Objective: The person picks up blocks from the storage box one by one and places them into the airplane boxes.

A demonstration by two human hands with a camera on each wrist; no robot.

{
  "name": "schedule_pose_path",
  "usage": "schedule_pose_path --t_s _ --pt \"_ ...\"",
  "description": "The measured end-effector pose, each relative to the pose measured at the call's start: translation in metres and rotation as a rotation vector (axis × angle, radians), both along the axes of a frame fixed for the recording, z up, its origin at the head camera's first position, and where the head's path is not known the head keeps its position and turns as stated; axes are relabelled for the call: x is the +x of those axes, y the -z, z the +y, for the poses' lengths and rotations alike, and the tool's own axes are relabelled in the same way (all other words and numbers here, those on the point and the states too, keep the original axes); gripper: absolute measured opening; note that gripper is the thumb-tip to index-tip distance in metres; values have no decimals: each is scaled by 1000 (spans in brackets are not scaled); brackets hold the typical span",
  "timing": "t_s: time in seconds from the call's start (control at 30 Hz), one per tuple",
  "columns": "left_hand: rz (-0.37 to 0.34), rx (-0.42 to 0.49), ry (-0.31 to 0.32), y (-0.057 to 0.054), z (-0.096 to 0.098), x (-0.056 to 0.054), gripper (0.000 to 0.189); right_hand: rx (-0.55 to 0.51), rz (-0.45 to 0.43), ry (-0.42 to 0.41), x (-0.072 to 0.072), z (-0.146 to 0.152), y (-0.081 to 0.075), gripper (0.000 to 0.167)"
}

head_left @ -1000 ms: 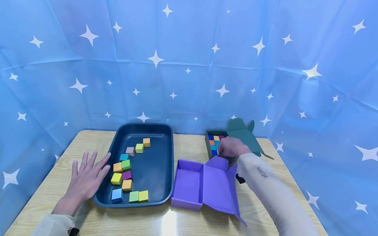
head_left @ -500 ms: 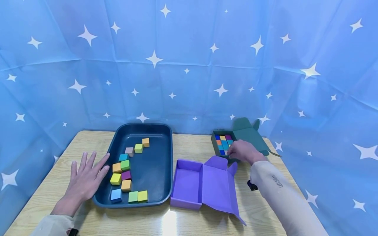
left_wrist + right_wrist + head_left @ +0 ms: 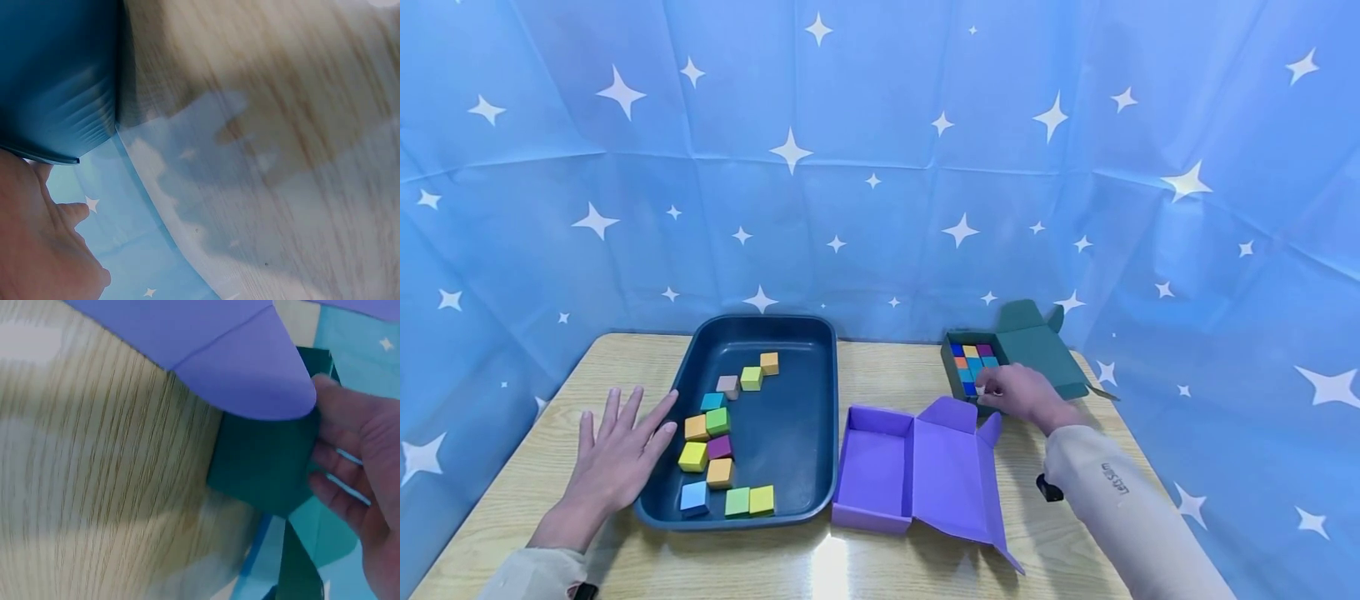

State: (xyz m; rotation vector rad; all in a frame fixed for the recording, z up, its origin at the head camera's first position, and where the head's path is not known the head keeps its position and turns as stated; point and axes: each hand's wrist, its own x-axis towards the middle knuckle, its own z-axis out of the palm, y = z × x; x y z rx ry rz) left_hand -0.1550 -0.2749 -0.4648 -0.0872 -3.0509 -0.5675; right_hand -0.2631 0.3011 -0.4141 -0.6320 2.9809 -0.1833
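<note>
My right hand (image 3: pixel 1017 393) is at the near right of the open green box (image 3: pixel 950 367), its fingers curled at the rim. From the right wrist view, the thumb and curled fingers are at the box's dark green wall (image 3: pixel 262 465). Inside the box sit coloured cubes (image 3: pixel 974 364) in rows; the hand covers part of them. Spread flat, my left hand (image 3: pixel 613 467) lies beside the dark blue tray (image 3: pixel 797 417), fingertips right at its left rim. Loose cubes, including a yellow cube (image 3: pixel 693 456) and a light blue cube (image 3: pixel 695 497), lie in the tray's left half.
Between the tray and my right arm stands an open purple box (image 3: pixel 874 475) with nothing in it, its lid (image 3: pixel 955 479) folded out to the right. The green box's lid (image 3: pixel 1037 358) lies open at the back right. A star-patterned blue cloth (image 3: pixel 880 167) hangs behind the table.
My right hand and the green box with its cubes have shifted to the right, mostly in the first half second. My left hand, the tray and the purple box stay put.
</note>
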Motion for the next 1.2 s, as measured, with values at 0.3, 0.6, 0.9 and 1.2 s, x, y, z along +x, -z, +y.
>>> schedule_pose_path --t_s 0.3,0.6,0.9,1.2 --pt "6 8 6 1 1 1 59 74 75 -107 5 -16 5 49" --pt "7 13 7 0 1 0 60 140 215 -201 6 -10 20 53" --pt "-3 15 8 1 0 0 60 96 277 -230 7 -9 30 56" --pt "1 15 2 0 0 0 60 -72 120 -122 13 -9 34 56"
